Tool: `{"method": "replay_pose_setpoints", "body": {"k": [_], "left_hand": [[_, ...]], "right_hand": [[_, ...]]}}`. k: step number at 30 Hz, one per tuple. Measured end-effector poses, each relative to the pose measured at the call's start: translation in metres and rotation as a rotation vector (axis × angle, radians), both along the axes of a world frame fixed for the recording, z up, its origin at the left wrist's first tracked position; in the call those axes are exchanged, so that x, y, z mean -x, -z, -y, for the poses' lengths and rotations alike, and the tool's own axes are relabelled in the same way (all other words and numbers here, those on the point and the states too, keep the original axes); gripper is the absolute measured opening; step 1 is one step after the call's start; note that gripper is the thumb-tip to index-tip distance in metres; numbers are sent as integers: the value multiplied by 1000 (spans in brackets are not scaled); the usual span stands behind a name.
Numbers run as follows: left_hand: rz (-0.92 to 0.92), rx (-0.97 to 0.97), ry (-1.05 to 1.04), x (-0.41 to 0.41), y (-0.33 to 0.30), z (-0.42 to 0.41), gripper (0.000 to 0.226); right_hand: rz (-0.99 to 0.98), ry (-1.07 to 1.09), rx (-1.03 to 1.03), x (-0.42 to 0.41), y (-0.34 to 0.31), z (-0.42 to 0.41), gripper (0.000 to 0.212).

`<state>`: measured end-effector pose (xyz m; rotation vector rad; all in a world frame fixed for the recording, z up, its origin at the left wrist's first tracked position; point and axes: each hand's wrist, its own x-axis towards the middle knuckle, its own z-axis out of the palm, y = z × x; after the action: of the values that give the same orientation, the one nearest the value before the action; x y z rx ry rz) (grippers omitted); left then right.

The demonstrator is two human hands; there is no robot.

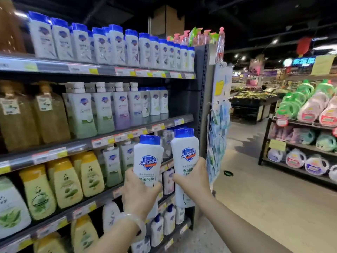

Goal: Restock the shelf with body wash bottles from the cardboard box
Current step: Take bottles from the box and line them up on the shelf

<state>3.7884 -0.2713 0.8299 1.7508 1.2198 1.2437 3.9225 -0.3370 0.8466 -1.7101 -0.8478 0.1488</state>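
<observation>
Two forearms reach up toward the shelf unit [201, 99], each hand gripping a bottle.
The left hand [139, 191] clasps one white body wash bottle [148, 157] upright; the right hand [193, 178] clasps another [184, 152] beside it, both before the shelf's right end.

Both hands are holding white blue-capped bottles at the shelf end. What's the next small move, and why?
Probably lift the right hand and its white blue-capped bottle toward the bare right end of the second shelf; matching blue-capped bottles stand just beside that gap. The left hand can wait.
</observation>
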Motion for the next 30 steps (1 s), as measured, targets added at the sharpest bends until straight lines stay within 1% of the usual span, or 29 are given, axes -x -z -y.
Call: {"method": "replay_pose_setpoints", "body": {"k": [4,8,12,16,19,22,25,30], "left_hand": [[3,13,20,-56,6,-14,62],[33,2,27,-121,-1,-48,64],[107,-25,58,-180,-20,-101,58],[122,-43,17,-219,-43,-160,62],[134,-58,-26,-236,-54,-198,64],[107,-77,-78,-243,-59,-228,68],[118,-87,-133,-252,-61,-253,67],[107,-84,-283,-277,-63,-285,66]], "right_hand": [[-5,14,15,-47,4,-12,63],[50,53,22,-108,1,-38,62],[66,81,-9,-169,-18,-88,61],[118,67,-36,-214,-43,-150,62],[112,-5,-92,-236,-53,-197,63],[94,-76,-116,-252,-59,-240,63],[61,-159,-156,-271,-69,-284,64],[85,-333,-198,-303,-90,-353,63]]}}
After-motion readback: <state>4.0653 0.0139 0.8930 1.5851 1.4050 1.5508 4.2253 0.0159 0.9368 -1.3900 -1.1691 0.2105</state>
